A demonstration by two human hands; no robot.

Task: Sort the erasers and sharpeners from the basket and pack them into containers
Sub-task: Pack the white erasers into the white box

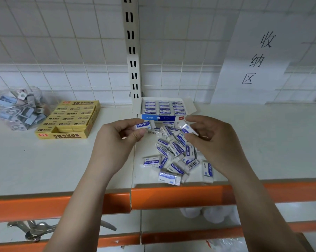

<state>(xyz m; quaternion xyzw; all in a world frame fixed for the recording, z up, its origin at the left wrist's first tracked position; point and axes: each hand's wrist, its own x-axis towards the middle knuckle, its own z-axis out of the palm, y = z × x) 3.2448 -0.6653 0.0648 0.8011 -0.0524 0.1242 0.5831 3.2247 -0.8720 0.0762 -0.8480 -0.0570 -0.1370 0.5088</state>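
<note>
From the head camera, the person's left hand (123,137) pinches one white-and-blue eraser (143,125) between thumb and fingertips, holding it just above the shelf (62,160). The right hand (210,140) has its fingers curled round another wrapped eraser (187,129), lifted a little over the pile. Below and between the two hands lies a loose heap of erasers (173,159), scattered on the pale shelf near its orange front edge. Just behind the hands sits an open blue-and-white eraser box (163,110), its flaps spread and neat rows of erasers already inside. Further left stands a yellow box (68,120) filled with yellow erasers, and beside that a clear plastic jar (17,108) holding a jumble of small sharpeners. A white paper sign (259,59) with handwritten characters hangs on the wire grid to the right.
</note>
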